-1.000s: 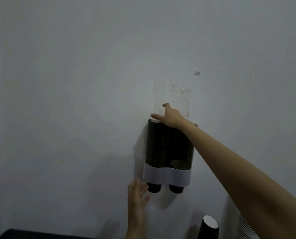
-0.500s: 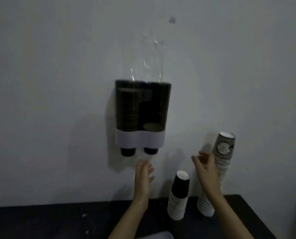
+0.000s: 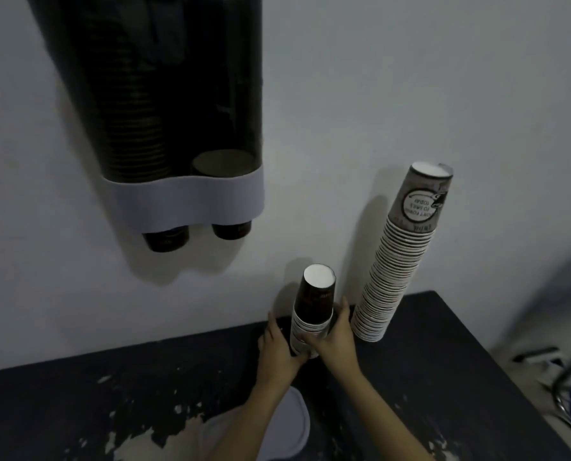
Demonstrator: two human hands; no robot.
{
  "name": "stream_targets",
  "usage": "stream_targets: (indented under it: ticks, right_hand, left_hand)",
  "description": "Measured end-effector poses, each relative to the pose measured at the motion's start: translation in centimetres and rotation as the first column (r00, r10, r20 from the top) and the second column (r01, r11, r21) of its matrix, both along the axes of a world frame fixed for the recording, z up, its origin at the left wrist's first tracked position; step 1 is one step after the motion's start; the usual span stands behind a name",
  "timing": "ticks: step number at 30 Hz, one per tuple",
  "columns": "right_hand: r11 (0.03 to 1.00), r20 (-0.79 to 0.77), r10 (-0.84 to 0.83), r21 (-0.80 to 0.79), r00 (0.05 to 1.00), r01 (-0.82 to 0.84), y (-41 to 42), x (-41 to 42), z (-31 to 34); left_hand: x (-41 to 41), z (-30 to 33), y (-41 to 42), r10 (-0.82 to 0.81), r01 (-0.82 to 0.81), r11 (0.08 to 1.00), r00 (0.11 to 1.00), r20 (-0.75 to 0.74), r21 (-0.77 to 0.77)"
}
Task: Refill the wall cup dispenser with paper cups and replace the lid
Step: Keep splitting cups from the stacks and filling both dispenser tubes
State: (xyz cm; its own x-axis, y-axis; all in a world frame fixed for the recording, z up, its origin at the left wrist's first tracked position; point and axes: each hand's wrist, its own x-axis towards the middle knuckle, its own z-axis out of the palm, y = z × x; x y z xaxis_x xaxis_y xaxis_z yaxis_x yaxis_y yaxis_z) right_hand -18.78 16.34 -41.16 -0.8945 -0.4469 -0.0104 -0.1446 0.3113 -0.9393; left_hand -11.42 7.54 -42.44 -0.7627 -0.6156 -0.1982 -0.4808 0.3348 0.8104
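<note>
Gripping the short stack

Both hands, left hand (image 3: 279,351) and right hand (image 3: 335,341), curl around the short cup stack (image 3: 314,311) on the table (image 3: 443,377). Dispenser (image 3: 164,104): left tube full, right nearly empty, top cut off. Lid (image 3: 294,424) partly hidden by forearms.

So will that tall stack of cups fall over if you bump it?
Probably. The tall stack already leans against the wall, narrow for its height, so a sideways bump could tip it. It's paper, so likely light and easy to shove. The nested cups might also slide apart if you lift only the top one.
</note>
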Motion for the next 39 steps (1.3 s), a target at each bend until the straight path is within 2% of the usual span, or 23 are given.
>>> stream_targets:
  ticks: [3, 8, 13, 18, 24, 26, 28, 31, 33, 36, 39]
  right_hand:
    - [0.999, -0.022, -0.040, 0.015, 0.999, 0.040, -0.6, -0.2, -1.1]
    - [0.988, -0.161, -0.010, 0.153, 0.987, 0.035, -1.0, -0.8, -1.6]
    - [0.995, -0.210, -0.049, 0.078, 0.976, 0.067, -0.7, -0.5, -1.3]
    - [0.995, -0.184, -0.096, -0.029, 0.978, 0.093, -1.0, -0.6, 0.5]
    - [0.994, -0.312, -0.107, -0.038, 0.944, 0.100, 0.7, -1.9, 4.6]
    - [0.994, -0.333, -0.112, -0.023, 0.936, 0.111, 1.7, -2.2, 5.5]
    - [0.992, -0.354, -0.112, 0.019, 0.928, 0.127, 2.7, -2.3, 6.3]
    - [0.978, -0.440, -0.070, 0.145, 0.895, 0.148, 4.3, -1.6, 8.0]
    - [0.945, -0.487, 0.026, 0.296, 0.873, 0.137, 5.3, -1.0, 9.7]
    - [0.864, -0.530, 0.203, 0.493, 0.823, 0.104, 6.7, 0.1, 12.5]
    - [0.867, -0.538, 0.289, 0.498, 0.792, 0.022, 8.1, 1.1, 15.2]
  left_hand:
    - [-1.7, -0.4, -0.4, -0.003, 0.004, 1.000, 1.000, -0.018, 0.024]
    - [-2.8, -3.0, -0.7, 0.019, -0.010, 0.998, 0.991, -0.130, 0.066]
    - [-2.9, -2.9, -0.3, 0.066, -0.035, 0.991, 0.969, -0.238, 0.133]
    - [-2.9, -2.6, -0.2, 0.031, -0.008, 0.992, 0.982, -0.184, 0.125]
    - [-2.7, -1.7, -1.5, -0.064, 0.078, 0.981, 0.995, -0.083, 0.176]
    - [-1.5, -0.5, -1.6, -0.025, 0.059, 0.976, 0.987, -0.160, 0.209]
    - [-0.3, 2.1, -0.9, 0.070, -0.022, 0.985, 0.958, -0.277, 0.172]
    - [0.9, 7.0, 0.8, 0.209, -0.185, 0.978, 0.820, -0.533, 0.099]
    - [1.6, 10.5, 2.2, 0.202, -0.161, 0.979, 0.724, -0.660, 0.123]
    - [2.2, 14.2, 3.6, 0.085, -0.002, 0.993, 0.694, -0.715, 0.116]
    - [3.5, 16.0, 4.5, 0.110, 0.033, 0.983, 0.685, -0.720, 0.182]
